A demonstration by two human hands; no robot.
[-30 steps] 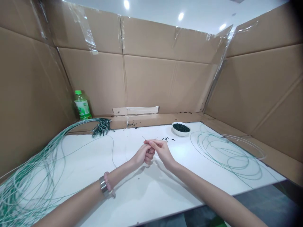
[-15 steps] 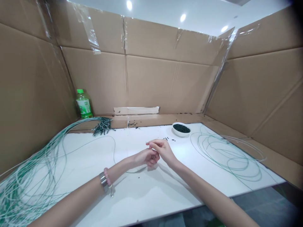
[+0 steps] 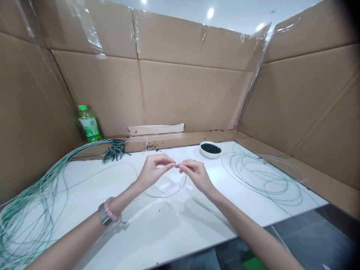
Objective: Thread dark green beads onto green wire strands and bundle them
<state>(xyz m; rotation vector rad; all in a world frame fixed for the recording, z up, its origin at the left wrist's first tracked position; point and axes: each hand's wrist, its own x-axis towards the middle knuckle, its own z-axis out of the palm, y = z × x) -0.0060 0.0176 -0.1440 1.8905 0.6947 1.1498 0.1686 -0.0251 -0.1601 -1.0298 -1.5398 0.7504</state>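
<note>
Above the middle of the white board, my left hand [image 3: 154, 170] and my right hand [image 3: 197, 175] meet at the fingertips, both closed in a pinch. A thin green wire [image 3: 165, 197] curves up from the board to my right fingers, which grip it near its end. What my left thumb and forefinger pinch is too small to make out. The same wire trails left toward a big tangle of green and white wires [image 3: 42, 198]. Just behind my right hand stands a white bowl [image 3: 210, 155] filled with small black pieces [image 3: 211, 148].
Loose coils of green wire [image 3: 264, 180] lie on the right. Back left are a bundle of dark wire ends [image 3: 114, 150] and a green-capped bottle [image 3: 90, 125]. Cardboard walls [image 3: 174, 93] enclose the board [image 3: 174, 232]. Black bits are scattered along the back edge.
My left hand has risen from below my right hand to meet its fingertips from the left. A wire loop now shows below the hands. The view has shifted slightly.
</note>
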